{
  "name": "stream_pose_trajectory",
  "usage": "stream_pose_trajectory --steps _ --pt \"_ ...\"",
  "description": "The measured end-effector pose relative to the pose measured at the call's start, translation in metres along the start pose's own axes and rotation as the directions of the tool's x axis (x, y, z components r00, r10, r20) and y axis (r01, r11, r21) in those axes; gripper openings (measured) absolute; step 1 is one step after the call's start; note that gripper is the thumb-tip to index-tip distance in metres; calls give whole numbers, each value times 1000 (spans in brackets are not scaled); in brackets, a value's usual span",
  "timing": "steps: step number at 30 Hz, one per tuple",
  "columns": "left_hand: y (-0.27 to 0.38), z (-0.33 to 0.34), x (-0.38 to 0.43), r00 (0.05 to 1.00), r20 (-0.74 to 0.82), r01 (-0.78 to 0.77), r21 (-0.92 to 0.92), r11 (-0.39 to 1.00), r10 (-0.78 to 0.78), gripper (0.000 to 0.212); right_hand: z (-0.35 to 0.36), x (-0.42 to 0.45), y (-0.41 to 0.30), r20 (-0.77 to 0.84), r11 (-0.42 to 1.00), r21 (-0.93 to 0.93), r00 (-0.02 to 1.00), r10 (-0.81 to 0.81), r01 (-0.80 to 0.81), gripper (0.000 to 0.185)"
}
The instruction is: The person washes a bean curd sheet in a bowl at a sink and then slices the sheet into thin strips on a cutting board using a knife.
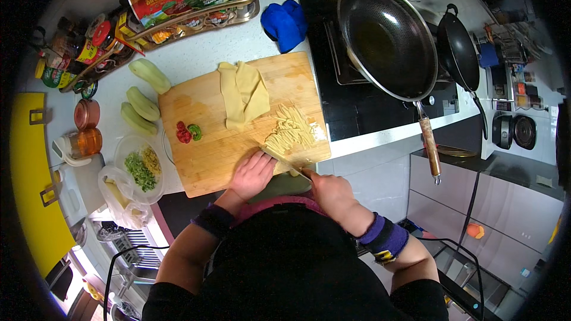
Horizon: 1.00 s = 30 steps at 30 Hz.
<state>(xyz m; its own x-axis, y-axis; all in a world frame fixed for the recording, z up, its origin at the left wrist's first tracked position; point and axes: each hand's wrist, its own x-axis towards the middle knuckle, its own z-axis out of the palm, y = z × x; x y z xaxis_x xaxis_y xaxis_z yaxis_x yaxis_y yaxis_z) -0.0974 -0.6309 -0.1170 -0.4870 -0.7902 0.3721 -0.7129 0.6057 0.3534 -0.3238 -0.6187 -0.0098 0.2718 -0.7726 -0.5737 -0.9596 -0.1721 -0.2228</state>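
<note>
My right hand (332, 194) grips a kitchen knife (285, 160) at the front edge of a wooden cutting board (200, 174), its blade slanting up to the left. Close against the blade, my left hand (253, 174) lies palm down on the board; whatever is under its fingers is hidden. Just beyond the blade is a pile of thin pale-yellow strips (292, 130). Folded sheets that look like tofu skin (243, 93) lie farther back. Cut red pepper (183, 133) and green pepper rings (195, 132) sit at the board's left.
Several peeled pale-green vegetables (149, 76) lie left of the board, near a plate (161, 187) of chopped greens and a plastic bag (122, 196). At right, a wok (383, 44) stands on the black cooktop (343, 118), its handle (430, 151) jutting past the counter. A blue cloth (285, 24) lies behind the board.
</note>
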Motion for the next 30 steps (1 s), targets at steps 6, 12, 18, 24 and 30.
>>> stream_pose_trajectory --steps 6,12,18,24,30 --pt "0 -1 1 1000 -1 0 12 1000 0 23 5 14 -9 0 998 58 1000 28 -28 42" --pt "1 -3 3 1000 26 16 -41 999 -15 22 7 27 -7 -72 990 139 997 10 0 35" --pt "-1 2 -5 999 42 13 2 1000 -13 24 -18 8 -13 30 995 99 999 14 -17 28" --pt "-1 1 -3 1000 26 -7 -11 1000 8 20 -3 0 -3 22 998 58 999 31 -33 38" --pt "-1 1 -4 999 43 -10 -22 1000 11 23 1 10 -9 67 998 38 997 46 -49 41"
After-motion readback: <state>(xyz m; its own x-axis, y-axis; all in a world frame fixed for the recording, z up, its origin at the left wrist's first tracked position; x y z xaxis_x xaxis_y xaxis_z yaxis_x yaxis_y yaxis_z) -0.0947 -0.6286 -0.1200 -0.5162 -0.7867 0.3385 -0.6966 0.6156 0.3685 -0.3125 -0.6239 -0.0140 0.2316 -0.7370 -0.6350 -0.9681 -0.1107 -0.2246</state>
